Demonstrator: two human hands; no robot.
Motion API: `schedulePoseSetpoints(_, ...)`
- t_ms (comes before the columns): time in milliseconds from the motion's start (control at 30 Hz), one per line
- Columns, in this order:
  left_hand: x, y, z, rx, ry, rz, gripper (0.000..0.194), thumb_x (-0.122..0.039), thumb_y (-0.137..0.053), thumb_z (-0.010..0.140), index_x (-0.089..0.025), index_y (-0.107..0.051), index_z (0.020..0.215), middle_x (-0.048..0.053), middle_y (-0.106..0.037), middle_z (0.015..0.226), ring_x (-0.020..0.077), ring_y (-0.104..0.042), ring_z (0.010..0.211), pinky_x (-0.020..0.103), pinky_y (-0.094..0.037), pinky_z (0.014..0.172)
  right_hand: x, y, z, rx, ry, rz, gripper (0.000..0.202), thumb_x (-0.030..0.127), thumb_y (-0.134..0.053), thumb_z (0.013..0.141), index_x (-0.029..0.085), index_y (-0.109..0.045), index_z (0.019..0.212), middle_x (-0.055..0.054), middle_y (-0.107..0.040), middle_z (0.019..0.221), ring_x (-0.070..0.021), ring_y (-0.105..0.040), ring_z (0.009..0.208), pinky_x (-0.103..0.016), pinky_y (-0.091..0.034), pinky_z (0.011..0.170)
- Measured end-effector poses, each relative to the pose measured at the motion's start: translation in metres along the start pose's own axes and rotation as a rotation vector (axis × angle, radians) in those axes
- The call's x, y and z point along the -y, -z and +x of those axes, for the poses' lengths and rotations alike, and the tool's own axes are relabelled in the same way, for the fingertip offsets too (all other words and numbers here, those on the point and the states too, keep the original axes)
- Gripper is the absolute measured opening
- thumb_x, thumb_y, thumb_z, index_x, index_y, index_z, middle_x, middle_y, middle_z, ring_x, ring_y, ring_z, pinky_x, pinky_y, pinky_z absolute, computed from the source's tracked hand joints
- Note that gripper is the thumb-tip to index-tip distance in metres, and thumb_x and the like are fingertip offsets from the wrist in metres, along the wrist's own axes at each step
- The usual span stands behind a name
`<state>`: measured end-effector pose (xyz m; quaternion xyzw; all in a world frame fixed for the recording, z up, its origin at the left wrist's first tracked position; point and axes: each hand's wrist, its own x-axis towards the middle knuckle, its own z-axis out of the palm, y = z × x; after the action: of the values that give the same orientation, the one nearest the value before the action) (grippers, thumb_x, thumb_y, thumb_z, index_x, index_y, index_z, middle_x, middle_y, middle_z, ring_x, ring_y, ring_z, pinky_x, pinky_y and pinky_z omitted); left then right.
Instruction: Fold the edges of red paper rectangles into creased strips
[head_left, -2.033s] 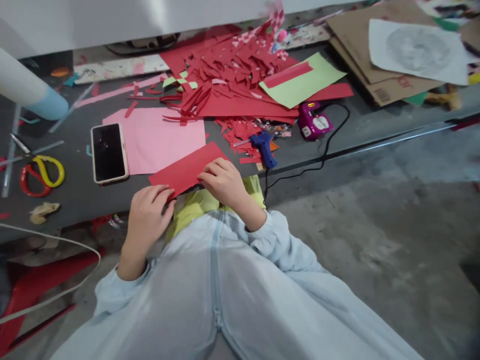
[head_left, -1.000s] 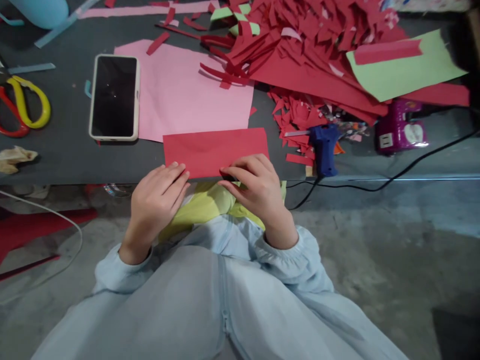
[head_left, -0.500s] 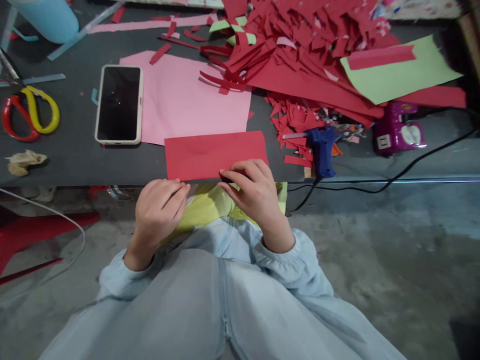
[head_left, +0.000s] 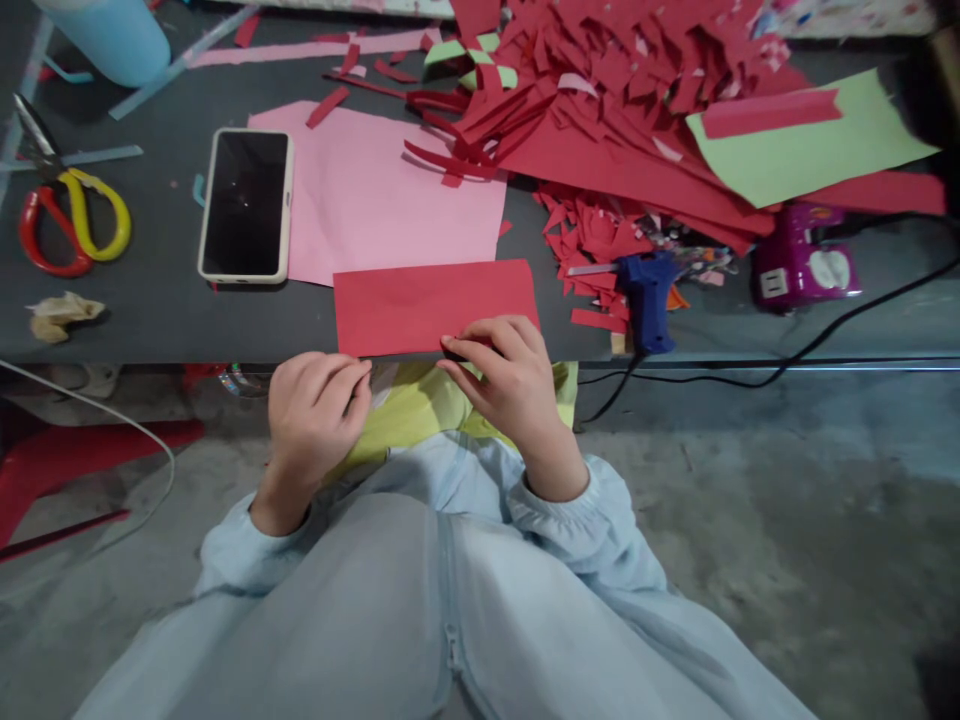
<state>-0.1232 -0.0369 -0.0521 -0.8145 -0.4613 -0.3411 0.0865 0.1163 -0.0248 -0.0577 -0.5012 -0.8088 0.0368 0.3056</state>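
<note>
L hand (head_left: pixel 319 410) is at near-L corner of plain red rectangular paper sheet (head_left: pixel 431 305); fingertips & thumb drawn tog., but can't tell if its grip has the sheet's edge. R hand (head_left: pixel 506 380) is on near-R part of sheet: index on near edge, thumb just below; can't tell if that grip is closed on it.

Sheet lies flat at front edge of dark grey counter (head_left: pixel 172 315), b/w the hands & a big pale-pink paper sheet (head_left: pixel 390 200), overlapping the pink's near edge. White-cased phone w/ black screen (head_left: pixel 247 205) is L of the pink, touching it. Further L: scissors w/ red & yellow handles (head_left: pixel 77 205), blades a bit apart.

To the R: blue pistol-shaped glue gun (head_left: pixel 649 295) w/ black cord, next to small red paper scraps (head_left: pixel 592 240); magenta plastic device (head_left: pixel 806 265) beyond. Behind: big heap of cut red paper strips (head_left: pixel 600 100), light-green paper sheet (head_left: pixel 810 150) at its R side.
</note>
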Motion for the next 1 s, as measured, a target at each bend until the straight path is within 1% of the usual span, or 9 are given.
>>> schedulePoseSetpoints(67, 0.0, -0.003, 0.003, 0.06, -0.028, -0.004, 0.026, -0.017, -0.07, 0.083, -0.017, -0.068, 0.109, 0.009, -0.075, 0.103, 0.0235, -0.068, 0.095, 0.038, -0.053, 0.086, 0.0, 0.0, -0.001, -0.005, 0.004, -0.009, 0.021, 0.036, -0.061, 0.093, 0.021, -0.072, 0.102, -0.009, -0.07, 0.095, -0.022, -0.058, 0.091, -0.036, -0.046, 0.081)
schedulePoseSetpoints(133, 0.0, -0.006, 0.006, 0.113, -0.053, -0.011, 0.029, -0.021, -0.068, 0.087, -0.015, -0.067, 0.115, 0.011, -0.074, 0.109, 0.0242, -0.067, 0.1, 0.038, -0.053, 0.089, 0.0, 0.0, -0.001, 0.002, 0.006, -0.03, 0.02, 0.036, -0.06, 0.093, 0.022, -0.073, 0.1, -0.008, -0.07, 0.094, -0.0217, -0.058, 0.09, -0.036, -0.046, 0.08)
schedulePoseSetpoints(333, 0.002, -0.008, 0.011, 0.142, -0.02, -0.046, 0.016, -0.022, -0.063, 0.092, -0.02, -0.072, 0.104, 0.006, -0.077, 0.103, 0.0216, -0.069, 0.091, 0.039, -0.053, 0.088, 0.003, 0.0, 0.008, 0.022, 0.06, -0.084, 0.024, 0.041, -0.059, 0.093, 0.02, -0.072, 0.095, -0.008, -0.07, 0.09, -0.0212, -0.056, 0.087, -0.036, -0.041, 0.077)
schedulePoseSetpoints(433, 0.003, -0.006, 0.013, 0.166, -0.016, -0.034, 0.017, -0.027, -0.065, 0.091, -0.019, -0.072, 0.104, 0.006, -0.077, 0.101, 0.0221, -0.069, 0.089, 0.04, -0.053, 0.088, 0.008, -0.003, 0.014, 0.061, 0.076, -0.089, 0.026, 0.043, -0.056, 0.095, 0.021, -0.072, 0.097, -0.007, -0.069, 0.09, -0.0214, -0.055, 0.088, -0.036, -0.039, 0.078)
schedulePoseSetpoints(600, 0.003, -0.005, 0.013, 0.166, -0.015, -0.042, 0.014, -0.024, -0.063, 0.092, -0.021, -0.073, 0.102, 0.004, -0.078, 0.096, 0.0204, -0.069, 0.086, 0.038, -0.054, 0.088, 0.013, -0.006, 0.015, 0.13, 0.056, -0.033, 0.028, 0.044, -0.054, 0.096, 0.022, -0.071, 0.103, -0.009, -0.07, 0.097, -0.0223, -0.055, 0.092, -0.036, -0.04, 0.079)
schedulePoseSetpoints(700, 0.003, -0.005, 0.015, 0.171, 0.013, -0.044, 0.014, -0.025, -0.061, 0.093, -0.022, -0.073, 0.099, 0.004, -0.078, 0.094, 0.0197, -0.069, 0.083, 0.038, -0.053, 0.087, 0.014, -0.006, 0.016, 0.142, 0.033, -0.009, 0.028, 0.043, -0.053, 0.096, 0.023, -0.072, 0.101, -0.009, -0.069, 0.095, -0.0223, -0.055, 0.09, -0.037, -0.04, 0.079)
schedulePoseSetpoints(833, -0.001, -0.006, 0.017, 0.191, 0.054, -0.043, 0.015, -0.025, -0.058, 0.094, -0.02, -0.072, 0.097, 0.004, -0.077, 0.092, 0.0197, -0.068, 0.084, 0.039, -0.052, 0.089, 0.015, -0.003, 0.025, 0.15, 0.009, 0.013, 0.029, 0.04, -0.05, 0.098, 0.022, -0.072, 0.092, -0.007, -0.068, 0.088, -0.0208, -0.053, 0.085, -0.035, -0.04, 0.077)
schedulePoseSetpoints(900, -0.005, -0.006, 0.015, 0.157, 0.069, -0.035, 0.015, -0.022, -0.057, 0.093, -0.019, -0.071, 0.101, 0.005, -0.077, 0.095, 0.0198, -0.068, 0.088, 0.039, -0.051, 0.092, 0.016, -0.001, 0.032, 0.184, -0.011, 0.028, 0.029, 0.038, -0.05, 0.098, 0.022, -0.072, 0.088, -0.007, -0.066, 0.086, -0.0206, -0.051, 0.082, -0.034, -0.041, 0.077)
schedulePoseSetpoints(1000, -0.016, -0.005, 0.008, 0.018, 0.105, 0.021, 0.02, -0.017, -0.06, 0.089, -0.018, -0.067, 0.108, 0.007, -0.075, 0.102, 0.0207, -0.068, 0.097, 0.037, -0.051, 0.094, 0.017, 0.001, 0.041, 0.247, -0.054, 0.038, 0.025, 0.035, -0.054, 0.096, 0.021, -0.071, 0.085, -0.006, -0.065, 0.083, -0.0212, -0.051, 0.081, -0.034, -0.042, 0.077)
